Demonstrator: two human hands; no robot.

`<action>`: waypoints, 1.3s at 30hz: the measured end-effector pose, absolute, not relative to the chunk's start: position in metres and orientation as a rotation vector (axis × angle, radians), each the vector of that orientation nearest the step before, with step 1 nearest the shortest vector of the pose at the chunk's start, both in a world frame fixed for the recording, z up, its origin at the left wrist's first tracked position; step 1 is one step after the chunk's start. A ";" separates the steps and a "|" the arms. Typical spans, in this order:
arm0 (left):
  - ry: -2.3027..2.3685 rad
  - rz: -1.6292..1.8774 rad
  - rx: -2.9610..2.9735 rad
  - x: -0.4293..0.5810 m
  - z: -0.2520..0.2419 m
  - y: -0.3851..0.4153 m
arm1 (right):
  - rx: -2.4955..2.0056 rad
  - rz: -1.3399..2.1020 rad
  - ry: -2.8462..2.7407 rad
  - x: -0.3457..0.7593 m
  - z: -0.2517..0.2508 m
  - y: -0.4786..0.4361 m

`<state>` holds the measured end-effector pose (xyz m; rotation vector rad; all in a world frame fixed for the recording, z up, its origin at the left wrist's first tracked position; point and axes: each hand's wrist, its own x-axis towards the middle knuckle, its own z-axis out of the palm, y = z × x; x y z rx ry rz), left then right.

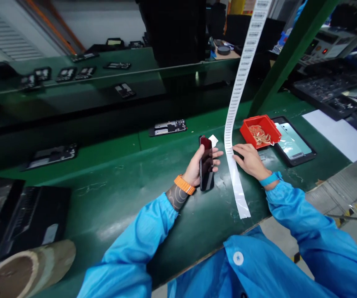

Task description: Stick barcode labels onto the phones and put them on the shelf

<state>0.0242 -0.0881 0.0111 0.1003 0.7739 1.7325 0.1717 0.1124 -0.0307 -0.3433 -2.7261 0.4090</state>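
Note:
My left hand grips a dark phone upright on its edge above the green bench, fingers wrapped round its sides. A small white label shows just beyond the phone's top. My right hand rests on the bench with its fingertips pinched at a long white strip of barcode labels that hangs down from above and trails across the bench towards me. Both arms wear blue sleeves.
A red tray of thin tan bands stands just beyond my right hand, with a phone screen in a black holder beside it. Several phone frames lie on the conveyor. A cardboard roll and black trays sit at the left.

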 end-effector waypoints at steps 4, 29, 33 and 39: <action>0.925 1.695 0.123 0.024 0.010 -0.059 | -0.348 0.336 -2.730 0.165 -0.027 0.106; 0.926 1.641 0.105 0.025 0.001 -0.039 | -0.074 0.277 -2.498 0.169 -0.020 0.090; 0.733 1.697 0.145 0.014 0.014 -0.050 | -0.394 0.693 -2.227 0.172 0.010 0.075; 0.477 1.954 0.191 -0.004 0.043 -0.078 | -0.447 1.770 -2.137 0.133 0.049 0.004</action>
